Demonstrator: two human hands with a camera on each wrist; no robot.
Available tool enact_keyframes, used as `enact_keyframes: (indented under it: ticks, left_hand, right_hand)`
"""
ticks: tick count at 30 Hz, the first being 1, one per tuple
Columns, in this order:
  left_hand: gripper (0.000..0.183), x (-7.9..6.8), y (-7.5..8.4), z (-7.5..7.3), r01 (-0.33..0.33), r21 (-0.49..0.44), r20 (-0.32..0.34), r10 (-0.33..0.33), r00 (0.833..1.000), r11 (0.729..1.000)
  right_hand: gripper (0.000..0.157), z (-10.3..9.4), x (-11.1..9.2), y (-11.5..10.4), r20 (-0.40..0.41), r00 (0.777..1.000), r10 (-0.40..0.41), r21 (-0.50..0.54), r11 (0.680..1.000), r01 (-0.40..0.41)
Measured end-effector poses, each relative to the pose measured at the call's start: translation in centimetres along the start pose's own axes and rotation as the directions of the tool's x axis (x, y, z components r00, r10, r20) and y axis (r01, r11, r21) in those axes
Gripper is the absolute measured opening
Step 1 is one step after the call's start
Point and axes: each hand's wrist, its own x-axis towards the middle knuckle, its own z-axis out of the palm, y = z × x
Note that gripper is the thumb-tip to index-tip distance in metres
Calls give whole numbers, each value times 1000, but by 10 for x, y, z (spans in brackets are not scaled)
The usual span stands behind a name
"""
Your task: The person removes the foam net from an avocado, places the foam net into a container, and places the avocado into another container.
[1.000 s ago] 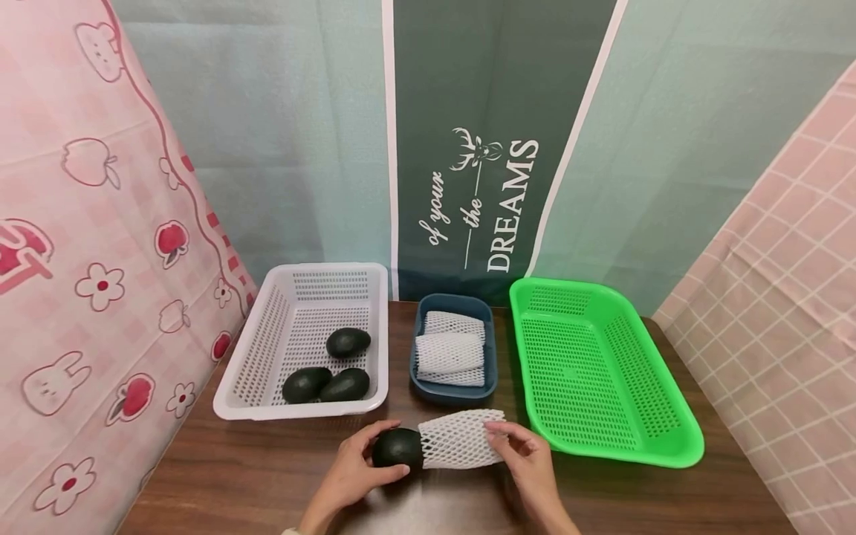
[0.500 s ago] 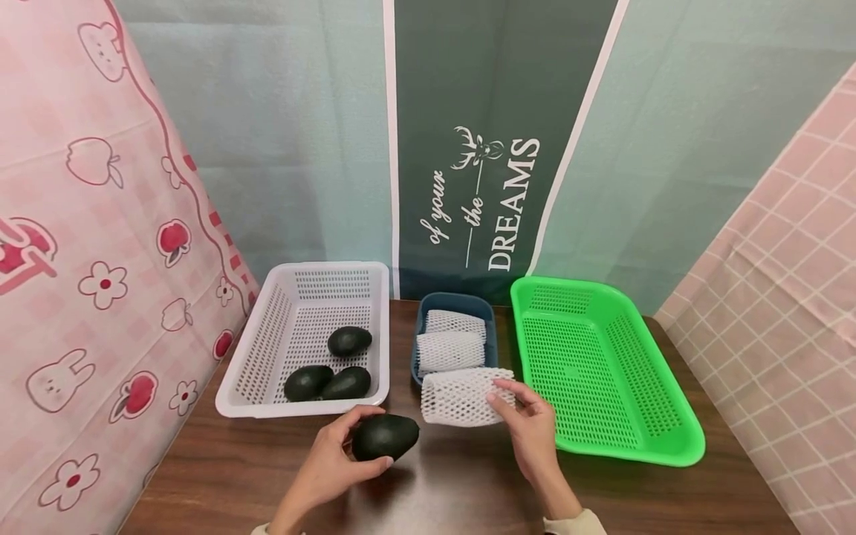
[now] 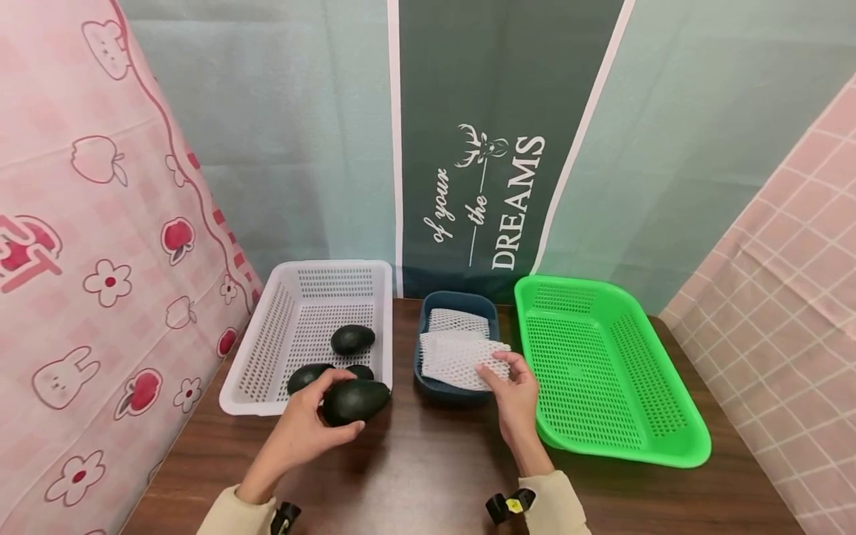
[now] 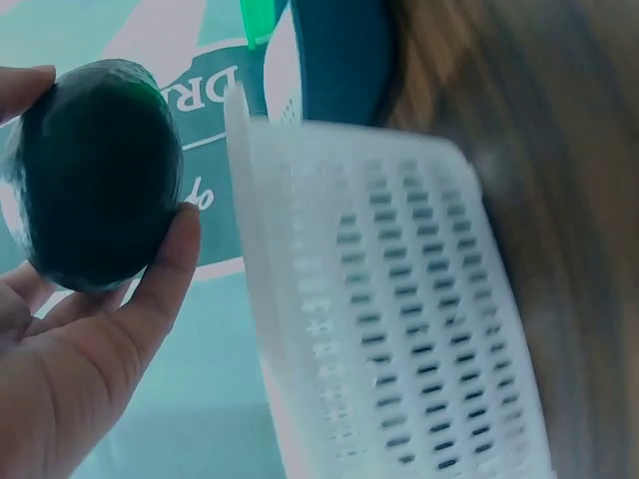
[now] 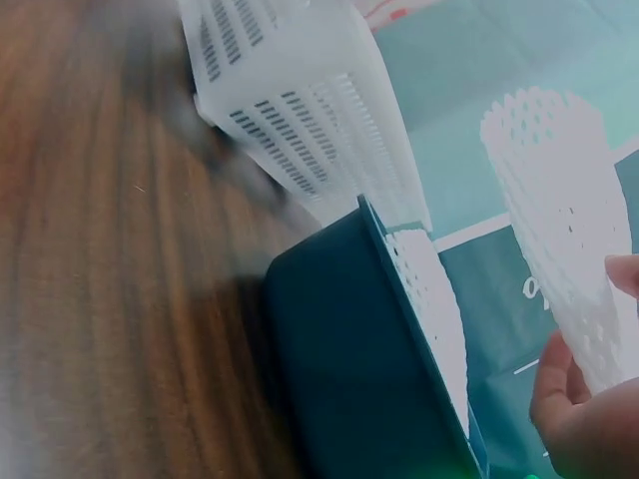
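Observation:
My left hand (image 3: 304, 425) grips a dark green avocado (image 3: 357, 402), held up by the near right corner of the white basket (image 3: 253, 408). In the left wrist view the same avocado (image 4: 100, 175) sits between thumb and fingers, apart from the basket wall. My right hand (image 3: 518, 394) pinches one end of a white foam net sleeve (image 3: 464, 362) over the small dark blue bin (image 3: 449, 394). The right wrist view shows that sleeve (image 5: 559, 200) raised above the bin. More net sleeves (image 3: 458, 321) lie inside the bin, partly covered by the held one.
Further avocados (image 3: 352, 339) lie in the white basket, two partly hidden behind the left hand and its avocado. A green basket (image 3: 575, 371) stands to the right of the bin. Curtains hang behind and on both sides of the wooden table (image 3: 421, 475).
The avocado and net sleeve have come apart. My left hand has carried the avocado left and up to the white basket; my right hand has moved the sleeve back over the bin.

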Motion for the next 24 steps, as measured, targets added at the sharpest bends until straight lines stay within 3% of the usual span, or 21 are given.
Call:
enact_keyframes:
  ticks: [13, 19, 24]
  left_hand:
    - [58, 32, -12, -36, 37, 142, -62, -28, 998, 989]
    - [57, 48, -17, -54, 31, 171, -67, -20, 998, 985]
    - [56, 62, -22, -63, 52, 173, -46, -45, 998, 984]
  right_hand:
    - [49, 9, 29, 8, 47, 999, -22, -117, 993, 28]
    - [51, 17, 25, -9, 100, 995, -17, -220, 975, 39]
    - [50, 14, 37, 11, 125, 992, -35, -285, 956, 69]
